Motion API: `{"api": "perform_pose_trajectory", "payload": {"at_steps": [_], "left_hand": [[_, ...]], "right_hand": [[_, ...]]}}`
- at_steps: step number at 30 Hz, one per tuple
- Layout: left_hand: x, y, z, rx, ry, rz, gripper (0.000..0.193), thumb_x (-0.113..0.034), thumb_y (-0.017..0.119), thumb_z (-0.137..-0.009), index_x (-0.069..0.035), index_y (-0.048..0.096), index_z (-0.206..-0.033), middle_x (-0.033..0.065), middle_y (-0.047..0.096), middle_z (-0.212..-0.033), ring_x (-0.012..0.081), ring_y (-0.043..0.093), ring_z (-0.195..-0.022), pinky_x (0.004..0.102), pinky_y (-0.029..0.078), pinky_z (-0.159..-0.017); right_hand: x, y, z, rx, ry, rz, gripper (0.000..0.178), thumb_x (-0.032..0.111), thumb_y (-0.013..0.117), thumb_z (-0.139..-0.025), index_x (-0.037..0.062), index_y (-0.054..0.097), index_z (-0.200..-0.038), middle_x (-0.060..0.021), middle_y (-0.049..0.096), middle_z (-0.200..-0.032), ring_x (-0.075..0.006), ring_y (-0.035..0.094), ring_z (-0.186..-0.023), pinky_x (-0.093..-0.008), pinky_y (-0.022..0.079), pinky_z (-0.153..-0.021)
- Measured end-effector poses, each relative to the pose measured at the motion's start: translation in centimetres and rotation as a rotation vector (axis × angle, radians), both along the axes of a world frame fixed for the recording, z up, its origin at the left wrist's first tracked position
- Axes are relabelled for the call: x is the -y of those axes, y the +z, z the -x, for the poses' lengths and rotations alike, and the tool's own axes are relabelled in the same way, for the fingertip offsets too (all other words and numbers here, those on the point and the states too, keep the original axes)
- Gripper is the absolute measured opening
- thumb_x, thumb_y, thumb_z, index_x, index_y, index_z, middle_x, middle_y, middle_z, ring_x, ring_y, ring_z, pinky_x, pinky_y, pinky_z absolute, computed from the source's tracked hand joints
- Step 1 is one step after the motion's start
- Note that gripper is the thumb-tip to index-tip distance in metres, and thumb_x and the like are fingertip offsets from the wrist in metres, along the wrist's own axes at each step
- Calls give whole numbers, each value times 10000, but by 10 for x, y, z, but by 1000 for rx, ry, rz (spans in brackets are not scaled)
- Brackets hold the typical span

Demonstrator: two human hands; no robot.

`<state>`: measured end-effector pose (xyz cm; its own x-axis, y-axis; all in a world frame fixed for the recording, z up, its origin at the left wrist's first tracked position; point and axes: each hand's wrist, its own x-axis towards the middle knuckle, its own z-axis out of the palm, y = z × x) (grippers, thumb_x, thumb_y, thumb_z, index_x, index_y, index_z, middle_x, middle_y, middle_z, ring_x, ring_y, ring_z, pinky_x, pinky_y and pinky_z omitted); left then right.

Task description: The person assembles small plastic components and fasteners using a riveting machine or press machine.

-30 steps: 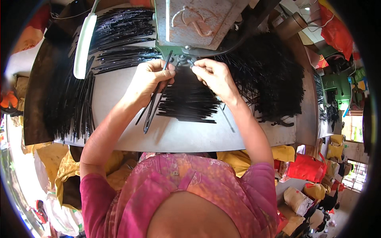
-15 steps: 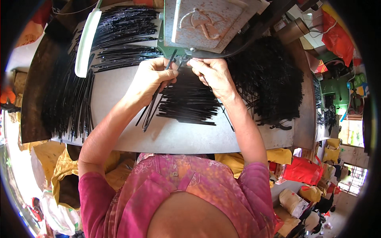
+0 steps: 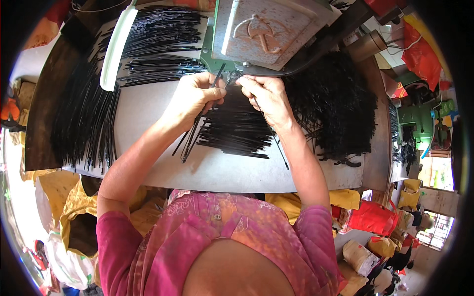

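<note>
My left hand (image 3: 191, 96) grips a few thin black metal rods (image 3: 193, 132) that slant down toward the table's front. My right hand (image 3: 266, 96) pinches one thin black rod (image 3: 261, 111) right under the green and grey press machine (image 3: 266, 32). Both hands meet at the machine's front tip. Below them a flat pile of black rods (image 3: 237, 129) lies on the white table (image 3: 222, 170).
More black rods lie fanned at the left (image 3: 84, 118) and stacked at the back (image 3: 158, 34), next to a white tube lamp (image 3: 116, 47). A heap of black jointed parts (image 3: 335, 108) fills the right. Yellow and red bags sit under the table.
Both hands have stayed at the machine's tip, shifting slightly; the rods in my left hand have shifted a little. The view has tilted a little.
</note>
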<state>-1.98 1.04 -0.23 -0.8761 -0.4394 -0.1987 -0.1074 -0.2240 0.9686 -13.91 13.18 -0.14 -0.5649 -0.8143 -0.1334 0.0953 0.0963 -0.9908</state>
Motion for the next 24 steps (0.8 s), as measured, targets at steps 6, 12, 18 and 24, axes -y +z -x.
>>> {"api": "perform_pose_trajectory", "payload": {"at_steps": [6, 12, 18, 24], "left_hand": [[0, -1, 0, 19, 13, 4, 30, -58, 583, -701, -36, 566, -713, 33, 536, -567, 30, 396, -405, 160, 291, -364], [2, 7, -10, 115, -48, 71, 99, -113, 563, -767, -66, 528, -687, 23, 540, -576, 24, 387, -395, 157, 265, -351], [-3, 0, -10, 61, -59, -50, 117, -132, 565, -773, -73, 509, -689, 9, 529, -566, 24, 379, -397, 160, 267, -357], [-8, -3, -1, 3, -7, -71, 99, -114, 568, -758, -51, 509, -709, 26, 523, -572, 38, 399, -426, 167, 291, -370]], "right_hand": [[0, 1, -2, 61, -13, -33, 185, 147, 523, -804, -28, 566, -842, 45, 446, -569, 10, 321, -407, -129, 224, -350], [-7, 4, -5, 286, -10, -46, 161, 147, 521, -806, -11, 550, -814, 12, 467, -585, -3, 339, -396, -131, 242, -343], [-6, 5, -15, 222, -20, 39, 139, 139, 528, -801, 2, 545, -792, 0, 473, -597, -15, 364, -416, -145, 274, -360], [3, 3, -19, 226, -105, 62, 139, 136, 522, -806, 0, 545, -794, -4, 486, -605, -24, 377, -428, -154, 290, -380]]}}
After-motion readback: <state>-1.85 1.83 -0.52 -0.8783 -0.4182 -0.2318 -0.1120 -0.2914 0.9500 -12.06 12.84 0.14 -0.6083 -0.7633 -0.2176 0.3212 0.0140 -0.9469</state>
